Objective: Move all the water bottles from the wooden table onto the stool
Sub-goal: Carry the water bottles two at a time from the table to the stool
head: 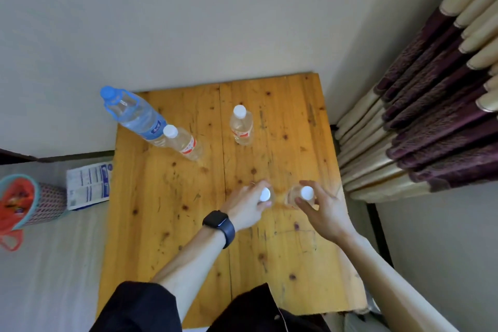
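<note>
On the wooden table [175, 224] stand several clear water bottles. My left hand [249, 206] wraps around a small white-capped bottle [265, 194] near the table's middle. My right hand [322, 209] grips a second small white-capped bottle [307, 193] just to its right. Farther back stand two more small bottles with red labels, one [242, 125] in the middle and one [183, 144] to the left. A large bottle with a blue cap and handle [132, 113] stands at the back left corner. No stool is in view.
A pale wall runs behind the table. Folded purple and cream curtains [420, 121] hang close on the right. Left of the table lie a white printed packet [89, 186] and a patterned basket [32, 202] holding orange items. A dark watch [219, 226] is on my left wrist.
</note>
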